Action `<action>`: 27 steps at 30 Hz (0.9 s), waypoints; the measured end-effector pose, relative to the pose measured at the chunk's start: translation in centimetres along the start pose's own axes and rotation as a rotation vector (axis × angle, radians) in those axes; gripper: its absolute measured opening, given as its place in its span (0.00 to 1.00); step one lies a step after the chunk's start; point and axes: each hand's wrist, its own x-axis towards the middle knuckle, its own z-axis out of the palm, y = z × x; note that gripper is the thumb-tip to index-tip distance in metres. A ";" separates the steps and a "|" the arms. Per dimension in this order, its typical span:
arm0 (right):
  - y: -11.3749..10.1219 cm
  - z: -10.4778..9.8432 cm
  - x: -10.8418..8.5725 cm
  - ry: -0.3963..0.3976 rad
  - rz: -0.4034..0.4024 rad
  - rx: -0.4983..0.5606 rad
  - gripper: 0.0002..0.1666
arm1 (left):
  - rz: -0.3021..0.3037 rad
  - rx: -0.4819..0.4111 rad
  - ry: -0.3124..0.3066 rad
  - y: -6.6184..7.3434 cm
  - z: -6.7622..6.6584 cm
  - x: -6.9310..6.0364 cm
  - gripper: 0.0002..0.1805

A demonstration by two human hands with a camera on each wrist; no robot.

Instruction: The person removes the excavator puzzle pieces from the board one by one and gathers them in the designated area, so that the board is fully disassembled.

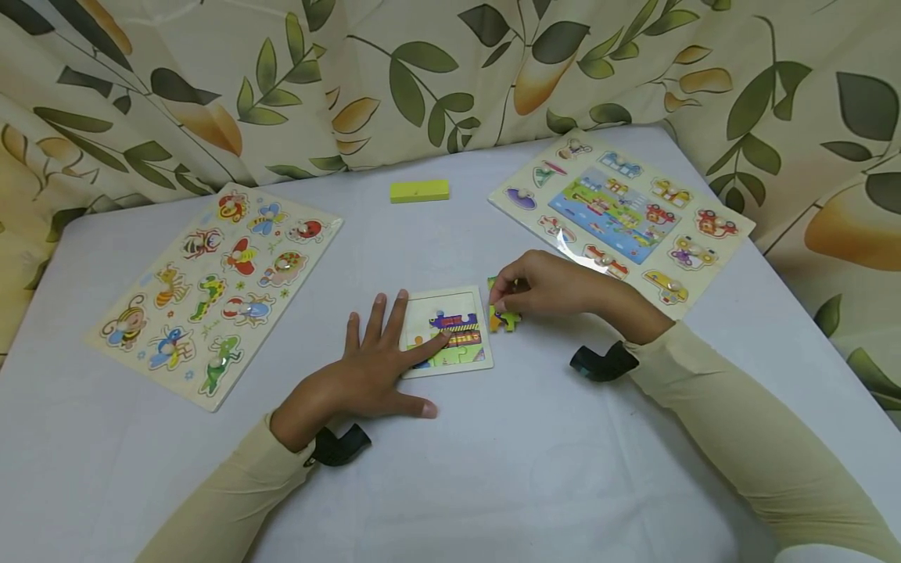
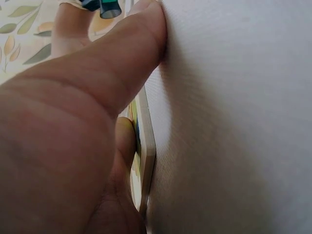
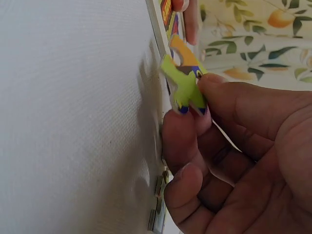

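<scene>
A small square jigsaw puzzle tray [image 1: 446, 366] lies on the white table, with several joined pieces [image 1: 461, 340] showing a colourful vehicle-like picture. My left hand [image 1: 373, 367] is spread over the tray's left side; its index finger touches the pieces, while the thumb rests on the cloth below the tray. Just right of the tray, my right hand [image 1: 542, 285] pinches a green, orange and blue puzzle piece [image 3: 187, 85] between thumb and fingers. In the right wrist view this piece is tilted above the cloth. Part of the tray is hidden beneath my left hand.
An insect peg puzzle board [image 1: 263, 313] lies at the left. A vehicle peg puzzle board [image 1: 676, 227] lies at the right, partly behind my right forearm. A yellow-green block [image 1: 419, 191] sits near the back edge, before a leaf-patterned curtain [image 1: 422, 94].
</scene>
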 end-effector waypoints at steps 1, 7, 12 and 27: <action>0.0 0.0 0.0 0.000 0.003 -0.004 0.04 | 0.001 -0.001 0.000 0.0 0.0 0.0 0.52; 0.0 0.0 0.0 0.005 0.005 -0.050 0.03 | 0.012 -0.012 0.000 0.0 -0.1 -0.2 0.52; 0.0 0.2 0.0 -0.012 0.015 -0.079 0.04 | 0.018 -0.012 -0.002 -0.1 -0.1 -0.2 0.52; -0.2 0.1 -0.1 -0.042 0.027 -0.084 0.05 | 0.018 -0.019 0.000 -0.1 -0.1 -0.1 0.52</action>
